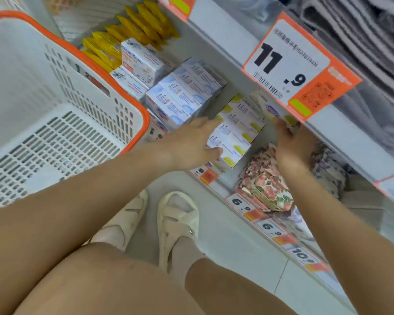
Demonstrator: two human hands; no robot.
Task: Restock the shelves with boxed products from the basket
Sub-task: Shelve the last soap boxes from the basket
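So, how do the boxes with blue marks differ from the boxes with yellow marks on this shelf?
The blue-marked boxes carry blue patches; the yellow-marked boxes carry yellow ones. The blue row lies nearer the white basket, the yellow row further from it. The left hand touches the yellow-marked boxes, not the blue-marked boxes. Both are white cartons of similar shape, packed in rows.

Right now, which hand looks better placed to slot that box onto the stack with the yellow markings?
The right hand, probably: it already grips a white-and-yellow cardboard box beside the yellow-marked stack. The left hand lies open against that stack, steadying it.
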